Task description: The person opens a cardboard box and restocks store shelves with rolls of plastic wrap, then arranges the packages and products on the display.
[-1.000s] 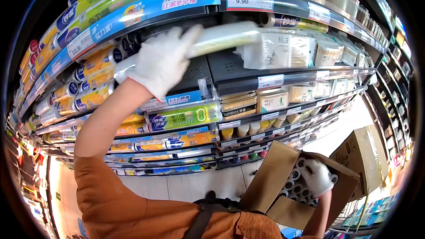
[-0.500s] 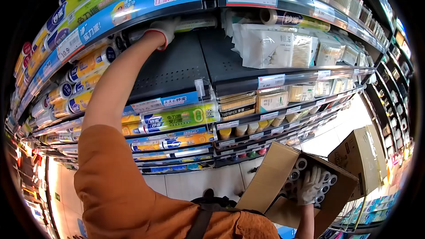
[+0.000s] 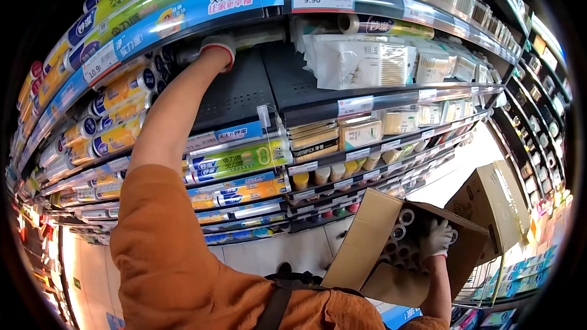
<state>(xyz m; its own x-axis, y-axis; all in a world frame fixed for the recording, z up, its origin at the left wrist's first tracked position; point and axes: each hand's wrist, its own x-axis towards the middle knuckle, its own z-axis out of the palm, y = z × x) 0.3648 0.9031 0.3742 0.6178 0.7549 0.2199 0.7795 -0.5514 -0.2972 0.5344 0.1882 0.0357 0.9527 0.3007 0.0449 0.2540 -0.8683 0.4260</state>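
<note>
My left hand (image 3: 218,51), in a white glove with a red cuff, reaches into the upper shelf (image 3: 235,88). Its fingers are hidden under the shelf lip, close to a plastic-wrapped roll (image 3: 260,37) lying at the back. Down at the right, my gloved right hand (image 3: 436,239) is inside an open cardboard box (image 3: 367,232). Its fingers curl around a white-ended roll (image 3: 453,236) near the box's far side, though the fingertips are partly hidden. Several more rolls (image 3: 398,232) stand on end in the box, their round ends facing up.
Bagged cotton swabs (image 3: 361,64) fill the shelf to the right. Yellow-wrapped rolls (image 3: 122,91) are stacked at the left, and a green-wrapped roll (image 3: 238,157) lies one shelf down. Another carton (image 3: 489,208) stands behind the box, above a wire cart (image 3: 483,284).
My right hand has shifted within the box toward its far right side, uncovering rolls near the middle. My left hand stays in the shelf, slightly farther left in view. The whole view has shifted a little.
</note>
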